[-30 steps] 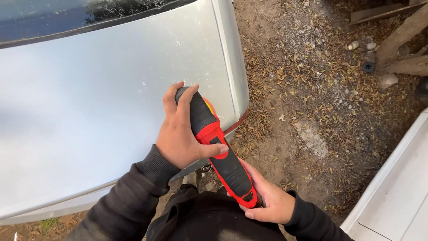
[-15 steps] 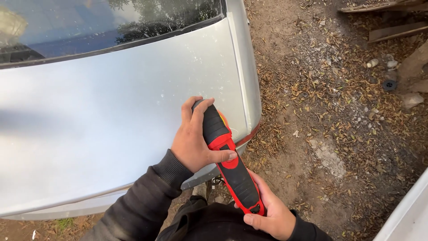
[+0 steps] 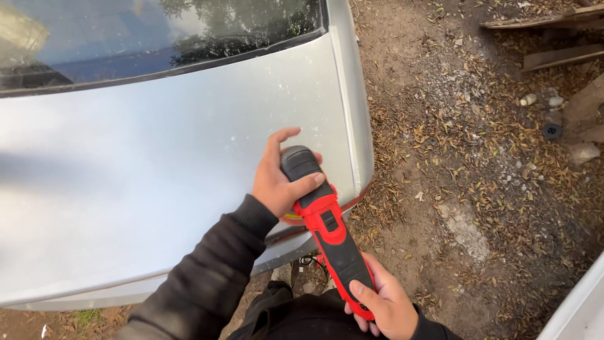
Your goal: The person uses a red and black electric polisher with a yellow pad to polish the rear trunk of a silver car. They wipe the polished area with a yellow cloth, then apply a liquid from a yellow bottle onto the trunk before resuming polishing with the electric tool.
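A red and black power polisher point(image 3: 324, 220) rests its head on the near right corner of a silver car panel point(image 3: 157, 164). My left hand point(image 3: 281, 176) wraps the black head of the tool, thumb across its top and fingers spread onto the panel. My right hand point(image 3: 384, 302) grips the rear end of the long handle, close to my body. A sliver of yellow pad shows under the head. A dark window point(image 3: 157, 31) runs along the panel's far edge.
Bare dirt strewn with dry leaves point(image 3: 472, 189) lies to the right of the car. Wooden planks point(image 3: 553, 38) and stones sit at the far right. A white panel edge point(image 3: 579, 308) shows at the bottom right corner. My dark sleeves fill the bottom.
The view has shifted so the car sits lower and further right. My left hand has slid back on the head, its fingers lifting and spreading. The right hand stays on the handle end.
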